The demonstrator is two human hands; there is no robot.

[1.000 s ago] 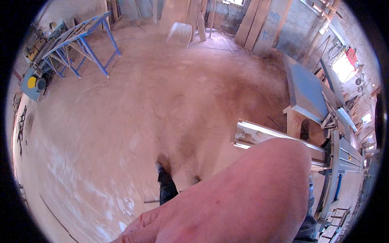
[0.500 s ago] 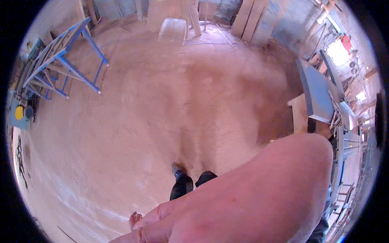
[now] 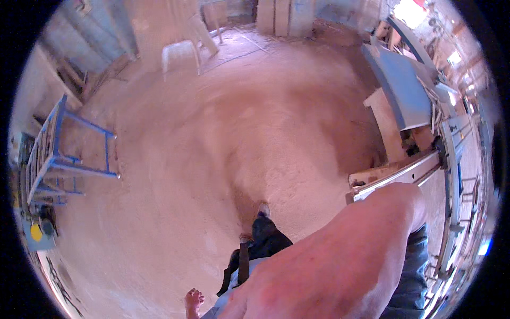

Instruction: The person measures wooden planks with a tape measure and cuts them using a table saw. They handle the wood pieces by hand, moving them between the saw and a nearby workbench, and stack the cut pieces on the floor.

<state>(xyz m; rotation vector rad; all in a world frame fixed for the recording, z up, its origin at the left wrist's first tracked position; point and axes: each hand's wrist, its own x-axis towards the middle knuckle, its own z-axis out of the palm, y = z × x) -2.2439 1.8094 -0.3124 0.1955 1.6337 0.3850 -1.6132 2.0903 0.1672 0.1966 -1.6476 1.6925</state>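
Observation:
My right hand point(image 3: 319, 260) is raised very close to the camera and fills the lower right. Its back faces me, the wrist is bent, and a dark blue sleeve shows below it. The fingers run past the lower edge and are hidden. My left hand point(image 3: 194, 299) hangs low at the lower edge, small in the picture, fingers curled in with nothing visible in them. Between the hands are my legs in dark trousers point(image 3: 271, 234), one foot set forward on the dusty floor point(image 3: 175, 175).
A blue metal frame stand point(image 3: 58, 143) stands at the left. To the right is a machine with a grey-blue table point(image 3: 404, 87), and a metal rail point(image 3: 404, 175) juts out beside my right wrist. A white chair point(image 3: 180, 50) and leaning boards point(image 3: 273, 18) stand at the far wall.
The view has turned and moved forward, so the stand sits lower at left and the rail shows. My right hand's fingers have slipped out of view. The forward foot has changed.

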